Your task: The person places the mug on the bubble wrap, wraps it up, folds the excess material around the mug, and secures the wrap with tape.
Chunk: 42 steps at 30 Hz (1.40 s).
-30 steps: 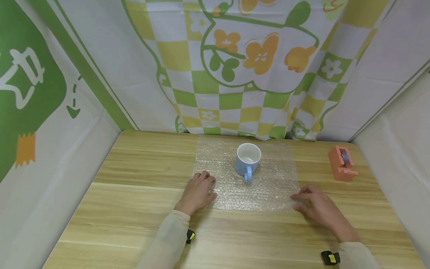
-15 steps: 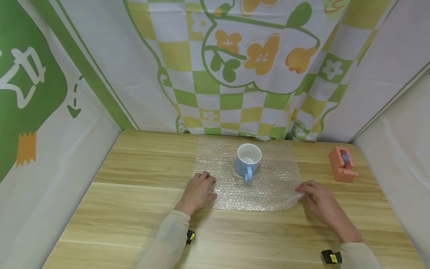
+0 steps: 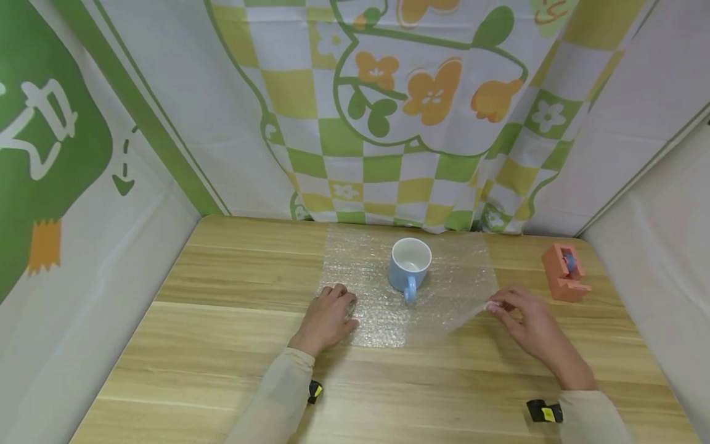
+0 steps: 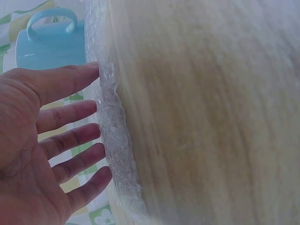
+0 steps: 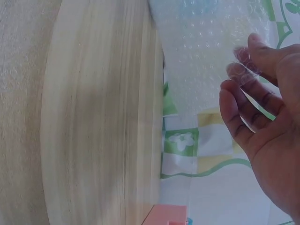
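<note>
A sheet of clear bubble wrap lies on the wooden table, and a light blue mug with a white inside stands upright on it, handle toward the person. The left hand rests its fingertips on the sheet's left edge; in the left wrist view the fingers are spread and nearly straight. Between thumb and fingers, the right hand pinches the near right corner of the bubble wrap, lifted off the table. The right wrist view shows the raised film reaching up to the fingertips.
At the back right of the table stands a coral tape dispenser with a blue roll. A checked, flowered curtain hangs behind the table's far edge. Pale cloth walls rise at both sides.
The right hand has taken hold of the bubble wrap's near right corner and raised it, folding it inward slightly. The left hand and the mug have stayed in place.
</note>
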{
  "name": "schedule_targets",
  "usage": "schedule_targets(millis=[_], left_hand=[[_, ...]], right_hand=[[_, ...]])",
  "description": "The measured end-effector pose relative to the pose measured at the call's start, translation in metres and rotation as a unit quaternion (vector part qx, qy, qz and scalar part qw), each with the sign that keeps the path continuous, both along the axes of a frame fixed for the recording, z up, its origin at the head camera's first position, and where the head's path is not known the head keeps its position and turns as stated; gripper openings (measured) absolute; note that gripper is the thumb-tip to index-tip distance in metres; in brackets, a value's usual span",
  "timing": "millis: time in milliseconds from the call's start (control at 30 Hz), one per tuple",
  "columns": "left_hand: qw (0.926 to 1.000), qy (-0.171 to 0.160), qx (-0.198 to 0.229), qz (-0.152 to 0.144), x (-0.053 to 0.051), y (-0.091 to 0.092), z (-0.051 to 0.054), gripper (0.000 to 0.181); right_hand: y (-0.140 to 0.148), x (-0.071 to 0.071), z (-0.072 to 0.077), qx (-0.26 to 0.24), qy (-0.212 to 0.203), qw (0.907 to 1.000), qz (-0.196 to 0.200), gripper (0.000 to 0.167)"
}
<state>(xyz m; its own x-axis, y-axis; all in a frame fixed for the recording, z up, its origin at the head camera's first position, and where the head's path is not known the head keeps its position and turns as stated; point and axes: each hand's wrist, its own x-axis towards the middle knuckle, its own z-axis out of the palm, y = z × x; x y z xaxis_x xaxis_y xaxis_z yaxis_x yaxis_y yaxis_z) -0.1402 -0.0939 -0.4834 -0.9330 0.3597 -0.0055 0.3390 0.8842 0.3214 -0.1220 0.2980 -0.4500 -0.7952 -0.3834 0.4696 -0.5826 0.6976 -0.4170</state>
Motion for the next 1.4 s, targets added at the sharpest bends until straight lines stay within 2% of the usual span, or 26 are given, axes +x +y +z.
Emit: schedule_targets(millis=[267, 633, 900, 1200, 1400], left_hand=[[1.0, -0.005, 0.0, 0.002, 0.001, 0.001, 0.001, 0.046], [0.9999, -0.013, 0.01, 0.0, 0.004, 0.002, 0.0, 0.043], [0.9998, -0.015, 0.009, -0.002, 0.006, 0.003, 0.002, 0.042], [0.9998, -0.016, 0.011, 0.002, 0.007, 0.003, 0.003, 0.044], [0.9998, -0.015, 0.013, 0.001, 0.007, 0.002, 0.001, 0.045]], right_hand=[[0.003, 0.003, -0.001, -0.012, 0.003, 0.9999, 0.004, 0.024], [0.007, 0.008, -0.002, -0.019, -0.032, 0.9993, -0.007, 0.019], [0.004, 0.01, 0.003, -0.024, -0.037, 0.9989, -0.015, 0.016], [-0.008, 0.0, 0.018, -0.033, -0.009, 0.9994, 0.011, 0.033], [-0.017, -0.012, 0.024, -0.053, 0.002, 0.9984, 0.02, 0.036]])
